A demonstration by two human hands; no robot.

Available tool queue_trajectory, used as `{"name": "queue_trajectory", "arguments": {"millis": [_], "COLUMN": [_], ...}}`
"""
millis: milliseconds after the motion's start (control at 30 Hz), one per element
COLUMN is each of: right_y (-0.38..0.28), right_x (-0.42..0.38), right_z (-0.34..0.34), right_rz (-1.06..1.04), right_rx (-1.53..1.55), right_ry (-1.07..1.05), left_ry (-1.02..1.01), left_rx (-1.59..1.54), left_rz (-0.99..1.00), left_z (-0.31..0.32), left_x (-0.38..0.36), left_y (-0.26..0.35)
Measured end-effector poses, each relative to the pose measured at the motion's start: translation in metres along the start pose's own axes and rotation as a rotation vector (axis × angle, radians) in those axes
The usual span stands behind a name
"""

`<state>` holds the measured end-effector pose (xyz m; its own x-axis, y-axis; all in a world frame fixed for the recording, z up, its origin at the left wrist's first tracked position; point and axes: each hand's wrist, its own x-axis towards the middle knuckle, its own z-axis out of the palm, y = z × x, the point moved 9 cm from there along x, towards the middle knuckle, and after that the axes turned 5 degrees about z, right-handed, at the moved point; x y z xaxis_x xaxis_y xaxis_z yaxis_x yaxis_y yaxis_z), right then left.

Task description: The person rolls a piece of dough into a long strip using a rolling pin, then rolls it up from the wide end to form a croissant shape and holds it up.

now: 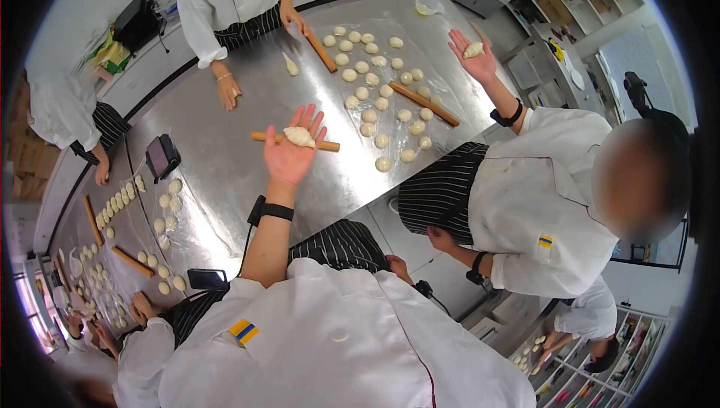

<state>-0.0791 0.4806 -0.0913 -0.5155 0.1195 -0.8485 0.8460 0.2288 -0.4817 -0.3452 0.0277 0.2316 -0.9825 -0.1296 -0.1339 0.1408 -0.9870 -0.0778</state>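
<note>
My left hand [283,162] is raised above the steel table, palm up, with the fingers stretched out. On it lies a rolled, croissant-shaped piece of dough [299,136]. A wooden rolling pin [328,145] lies on the table, partly hidden behind that hand. My right hand [400,267] hangs low by my striped apron, beyond the table edge; its fingers are too small and partly hidden to judge. To the right, a co-worker's hand [475,59] also bears a rolled piece of dough [473,49] on its palm.
Many dough balls [369,116] sit on plastic film, with another rolling pin [424,103] among them. Across the steel table [225,145], a co-worker's hand [229,91] rests near a teardrop-shaped dough piece [290,64]. A phone-like device [159,157] and more dough stand left.
</note>
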Motion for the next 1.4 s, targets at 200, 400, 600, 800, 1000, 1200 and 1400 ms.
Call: {"name": "queue_trajectory", "arguments": {"millis": [200,400,600,800,1000,1200,1400], "right_y": [0.012,0.024,0.021,0.010,0.034,0.002,0.017], "right_x": [0.012,0.033,0.032,0.022,0.047,0.013,0.022], "right_z": [0.001,0.000,-0.002,-0.001,-0.002,0.001,-0.010], "right_rz": [0.001,-0.075,0.003,0.006,-0.048,-0.020,-0.045], "right_rx": [0.061,-0.030,0.022,0.021,0.054,0.023,0.075], "right_ry": [-0.029,-0.019,-0.007,0.004,-0.031,0.016,0.069], "left_ry": [-0.029,-0.022,-0.012,-0.041,-0.044,-0.106,-0.007], "left_rx": [0.040,0.081,0.122,0.106,0.105,0.040,0.077], "left_rz": [0.007,0.016,0.045,0.041,0.044,-0.003,0.008], "left_z": [0.007,0.012,0.017,0.023,0.025,0.028,0.020], "left_x": [-0.003,-0.004,-0.004,-0.004,-0.003,0.001,0.006], "left_y": [0.000,0.000,-0.001,-0.002,-0.004,-0.010,-0.027]}}
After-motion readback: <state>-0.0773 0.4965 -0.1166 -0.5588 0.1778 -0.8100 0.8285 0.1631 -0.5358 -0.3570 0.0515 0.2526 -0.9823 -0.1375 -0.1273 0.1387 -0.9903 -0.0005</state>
